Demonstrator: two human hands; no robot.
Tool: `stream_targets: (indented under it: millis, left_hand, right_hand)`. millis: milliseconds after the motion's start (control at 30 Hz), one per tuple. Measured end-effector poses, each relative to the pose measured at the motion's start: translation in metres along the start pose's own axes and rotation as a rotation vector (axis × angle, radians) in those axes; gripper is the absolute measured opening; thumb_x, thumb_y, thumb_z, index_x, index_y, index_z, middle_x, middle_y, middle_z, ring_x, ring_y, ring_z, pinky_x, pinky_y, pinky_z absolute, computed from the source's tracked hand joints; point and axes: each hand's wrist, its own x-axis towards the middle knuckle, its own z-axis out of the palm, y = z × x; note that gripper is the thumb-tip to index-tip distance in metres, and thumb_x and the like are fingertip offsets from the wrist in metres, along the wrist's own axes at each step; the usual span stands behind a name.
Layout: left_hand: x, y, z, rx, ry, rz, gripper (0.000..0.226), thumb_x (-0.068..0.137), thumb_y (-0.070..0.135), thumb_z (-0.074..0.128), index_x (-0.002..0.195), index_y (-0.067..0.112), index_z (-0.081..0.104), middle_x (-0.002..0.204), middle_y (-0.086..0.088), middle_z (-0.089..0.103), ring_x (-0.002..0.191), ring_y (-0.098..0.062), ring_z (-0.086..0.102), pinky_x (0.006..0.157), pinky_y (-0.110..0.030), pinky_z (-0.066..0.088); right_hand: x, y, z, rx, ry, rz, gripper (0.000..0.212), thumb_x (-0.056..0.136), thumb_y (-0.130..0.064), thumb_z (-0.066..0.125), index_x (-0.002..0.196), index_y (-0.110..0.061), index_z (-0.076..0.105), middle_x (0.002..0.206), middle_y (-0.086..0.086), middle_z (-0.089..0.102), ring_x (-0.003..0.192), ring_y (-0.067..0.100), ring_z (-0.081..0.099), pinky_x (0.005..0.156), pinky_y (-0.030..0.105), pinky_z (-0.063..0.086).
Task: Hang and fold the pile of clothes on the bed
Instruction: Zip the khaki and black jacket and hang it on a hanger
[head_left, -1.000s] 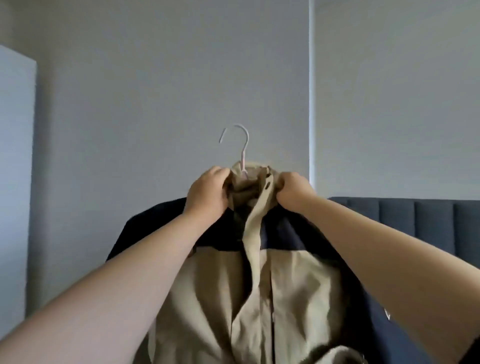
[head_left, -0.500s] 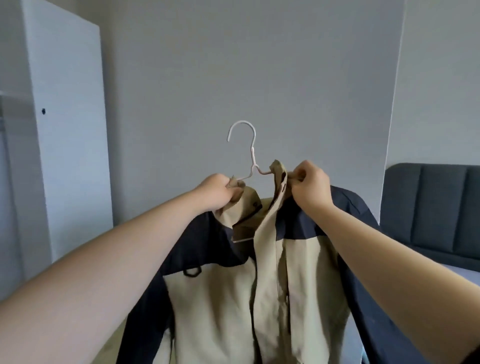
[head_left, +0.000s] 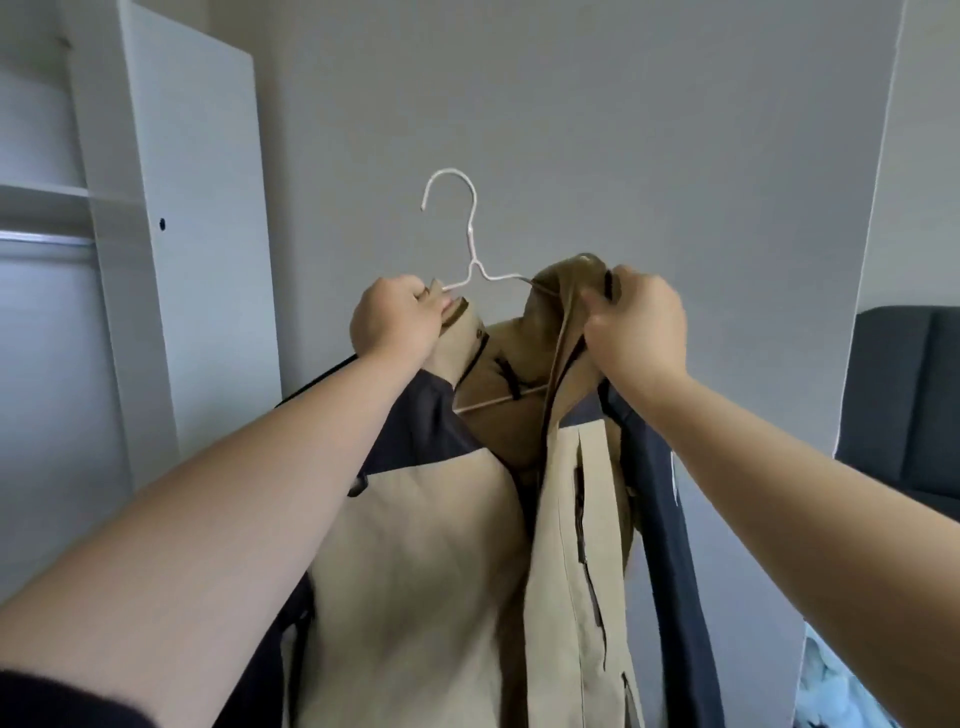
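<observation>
I hold the beige and navy zip-front jacket (head_left: 431, 545) up in front of me at chest height, both arms stretched forward. My left hand (head_left: 397, 317) is closed in a fist around the left arm of the thin white wire hanger (head_left: 471, 236) together with the left edge of the beige collar. My right hand (head_left: 636, 325) is closed around the right side of the collar, with the cloth bunched up inside my curled fingers. The hanger sits inside the jacket: its hook stands upright and free above the collar, between my two hands, and its lower bar shows through the open neck. The jacket front is unzipped at the top. The left panel hangs flat and broad below my left forearm, and the right panel hangs narrow and folded, its zip running down the edge. Navy cloth covers both shoulders and drops down the right side. The tall white wardrobe (head_left: 192, 208) stands to the far left with its door open, and the metal clothes rail (head_left: 44, 240) runs under a shelf inside it. A plain grey wall (head_left: 623, 130) is behind the hanger. The dark grey upholstered headboard (head_left: 904, 395) is at the right edge, and light blue cloth (head_left: 831, 686) lies near the lower right corner.
</observation>
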Motion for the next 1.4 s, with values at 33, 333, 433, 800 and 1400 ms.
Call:
stream_targets:
  millis: [33, 333, 433, 800, 1400]
  left_hand:
    - [0.003, -0.007, -0.005, -0.064, 0.048, 0.001, 0.046, 0.088, 0.044, 0.061, 0.061, 0.007, 0.055, 0.056, -0.003, 0.053, 0.056, -0.024, 0.048, 0.052, -0.028, 0.033]
    - [-0.033, -0.039, 0.022, -0.182, -0.376, -0.135, 0.05, 0.081, 0.03, 0.074, 0.044, 0.015, 0.043, 0.046, 0.003, 0.039, 0.05, -0.014, 0.039, 0.051, -0.026, 0.027]
    - [-0.043, -0.035, 0.028, -0.253, -0.45, -0.124, 0.047, 0.079, 0.027, 0.075, 0.044, 0.016, 0.046, 0.048, 0.004, 0.045, 0.055, -0.015, 0.046, 0.056, -0.025, 0.032]
    - [-0.068, -0.038, 0.036, -0.478, -0.667, -0.329, 0.024, 0.099, 0.012, 0.04, 0.082, 0.016, 0.055, 0.086, -0.002, 0.058, 0.075, -0.016, 0.057, 0.066, -0.021, 0.05]
    - [-0.09, -0.034, 0.071, -0.366, -0.637, -0.112, 0.04, 0.074, 0.039, 0.077, 0.046, 0.019, 0.058, 0.048, 0.007, 0.044, 0.049, -0.011, 0.042, 0.052, -0.024, 0.028]
  right_hand:
    - [-0.012, 0.008, 0.0, -0.097, -0.052, -0.059, 0.028, 0.086, -0.015, 0.052, 0.061, -0.018, 0.039, 0.057, 0.001, 0.048, 0.052, 0.022, 0.046, 0.044, 0.028, 0.03]
    - [-0.037, 0.005, -0.007, -0.053, -0.436, -0.064, 0.041, 0.086, -0.05, 0.059, 0.062, -0.016, 0.054, 0.05, -0.009, 0.056, 0.049, 0.012, 0.051, 0.046, 0.024, 0.038]
    - [-0.033, -0.006, 0.007, -0.159, -0.523, -0.116, 0.014, 0.088, -0.025, 0.059, 0.086, -0.012, 0.064, 0.088, 0.001, 0.066, 0.081, 0.022, 0.061, 0.062, 0.027, 0.047]
    - [-0.059, -0.021, 0.036, -0.174, -0.512, -0.337, 0.035, 0.087, -0.011, 0.057, 0.057, -0.015, 0.04, 0.053, -0.001, 0.044, 0.053, 0.024, 0.044, 0.048, 0.03, 0.029]
    - [-0.049, 0.108, -0.013, -0.16, -0.405, 0.379, 0.021, 0.083, -0.008, 0.058, 0.064, 0.0, 0.056, 0.059, 0.01, 0.048, 0.064, 0.023, 0.045, 0.05, 0.025, 0.031]
